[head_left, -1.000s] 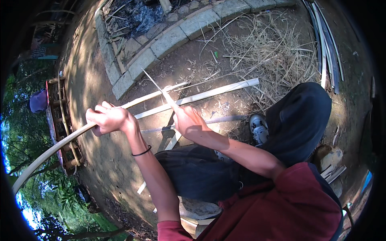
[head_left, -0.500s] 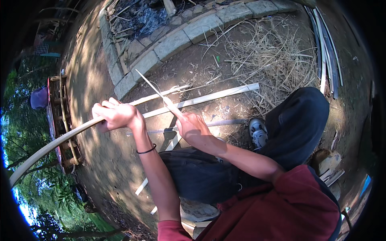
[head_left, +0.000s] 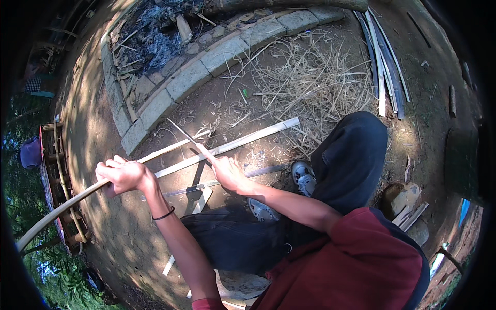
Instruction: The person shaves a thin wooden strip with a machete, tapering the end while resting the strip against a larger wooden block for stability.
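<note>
My left hand (head_left: 124, 175) is closed round a long, pale bamboo strip (head_left: 62, 206). The strip bends down to the left edge beyond my fist and runs out to the right past it. My right hand (head_left: 230, 173) grips the handle of a knife (head_left: 182, 130), whose thin blade points up and left. The blade crosses the strip near its far right end; whether the edge bites into it cannot be made out. Beneath, a flat split-bamboo slat (head_left: 248, 138) lies slantwise on the ground, with a darker slat (head_left: 266, 170) nearer my shoes.
A heap of curled shavings (head_left: 318, 82) lies ahead to the right. Stone blocks (head_left: 188, 80) border an ash pit (head_left: 160, 39). Long strips (head_left: 385, 62) rest at the far right, near a cut stump (head_left: 400, 199). A bamboo bench (head_left: 64, 181) stands at left.
The whole view has shifted, so most things sit further left. Both hands keep their holds, and the knife still crosses the strip near its far right end.
</note>
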